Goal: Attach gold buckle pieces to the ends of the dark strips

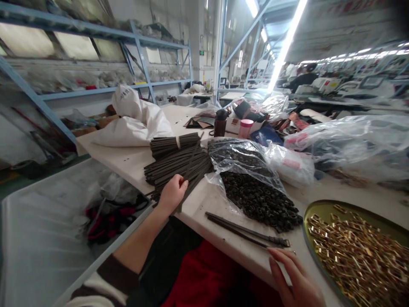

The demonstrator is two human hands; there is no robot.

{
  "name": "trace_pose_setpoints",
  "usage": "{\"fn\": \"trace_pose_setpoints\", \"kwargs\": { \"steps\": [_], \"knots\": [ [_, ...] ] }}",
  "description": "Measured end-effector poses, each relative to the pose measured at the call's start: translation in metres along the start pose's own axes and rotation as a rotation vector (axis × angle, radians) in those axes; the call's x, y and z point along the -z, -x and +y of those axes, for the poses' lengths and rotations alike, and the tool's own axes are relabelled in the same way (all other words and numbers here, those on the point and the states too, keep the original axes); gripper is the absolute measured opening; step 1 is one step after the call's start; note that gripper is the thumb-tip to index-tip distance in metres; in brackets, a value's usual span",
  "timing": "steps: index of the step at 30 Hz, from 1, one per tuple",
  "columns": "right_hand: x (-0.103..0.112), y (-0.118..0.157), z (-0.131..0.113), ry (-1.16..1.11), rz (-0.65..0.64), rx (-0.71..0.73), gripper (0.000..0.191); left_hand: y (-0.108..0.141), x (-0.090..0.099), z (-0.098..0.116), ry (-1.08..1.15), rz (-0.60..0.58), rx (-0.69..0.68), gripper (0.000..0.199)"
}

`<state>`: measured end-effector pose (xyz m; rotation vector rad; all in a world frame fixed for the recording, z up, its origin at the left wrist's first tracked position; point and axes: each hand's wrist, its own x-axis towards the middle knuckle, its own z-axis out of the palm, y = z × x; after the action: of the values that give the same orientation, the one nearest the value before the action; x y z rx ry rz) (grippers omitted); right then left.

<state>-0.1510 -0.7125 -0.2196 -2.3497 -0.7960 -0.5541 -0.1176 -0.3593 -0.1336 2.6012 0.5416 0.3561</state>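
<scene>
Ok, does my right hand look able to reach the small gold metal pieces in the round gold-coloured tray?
Probably yes: your right hand is beside the round gold-coloured tray, and the small gold metal pieces lie uncovered in it, with apparently only its rim between.

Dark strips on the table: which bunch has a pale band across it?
The far bunch, nearest the white sack. Its pale band sets it apart; the nearer bunch, by the left hand, shows none.

Dark brown straps (172, 164), black loops (262, 200), gold buckles (358, 247), white table (121, 157)
</scene>
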Motion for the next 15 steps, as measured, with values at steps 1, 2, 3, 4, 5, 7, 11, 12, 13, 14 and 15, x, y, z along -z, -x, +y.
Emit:
{"fn": "trace_pose_setpoints", "kwargs": {
  "steps": [1, 2, 3, 4, 5, 7, 11, 12, 13, 14, 15],
  "knots": [
    [0.001, -0.004, -0.008, -0.064, -0.016, -0.063, 0.022, 0.006, 0.003, 0.009, 0.077, -0.031, -0.016, 0.023],
    [0.003, -0.008, -0.017, -0.144, -0.040, -0.133, 0.021, 0.013, 0.002, 0.019, 0.197, -0.092, -0.035, 0.024],
    [0.004, -0.013, -0.027, -0.237, -0.089, -0.214, 0.021, 0.023, 0.000, 0.031, 0.466, -0.197, -0.030, 0.022],
    [0.005, -0.018, -0.036, -0.338, -0.137, -0.313, 0.023, 0.033, -0.005, 0.042, 0.714, -0.291, 0.004, 0.021],
    [0.005, -0.023, -0.045, -0.438, -0.175, -0.409, 0.026, 0.044, -0.012, 0.054, 0.897, -0.392, 0.047, 0.021],
    [0.005, -0.030, -0.057, -0.664, -0.273, -0.519, 0.034, 0.066, -0.026, 0.073, 1.125, -0.518, 0.150, 0.024],
    [0.005, -0.033, -0.056, -0.921, -0.232, -0.753, 0.029, 0.092, -0.048, 0.095, 1.159, -0.585, 0.261, 0.023],
    [0.006, -0.032, -0.052, -0.971, -0.212, -0.812, 0.031, 0.095, -0.052, 0.098, 1.138, -0.590, 0.270, 0.021],
    [0.006, -0.031, -0.049, -1.021, -0.196, -0.861, 0.031, 0.097, -0.054, 0.100, 1.117, -0.600, 0.276, 0.020],
    [0.007, -0.029, -0.045, -1.067, -0.182, -0.900, 0.031, 0.099, -0.057, 0.102, 1.100, -0.612, 0.281, 0.018],
    [0.007, -0.028, -0.042, -1.105, -0.170, -0.932, 0.031, 0.100, -0.058, 0.104, 1.086, -0.621, 0.284, 0.017]
  ]
}}
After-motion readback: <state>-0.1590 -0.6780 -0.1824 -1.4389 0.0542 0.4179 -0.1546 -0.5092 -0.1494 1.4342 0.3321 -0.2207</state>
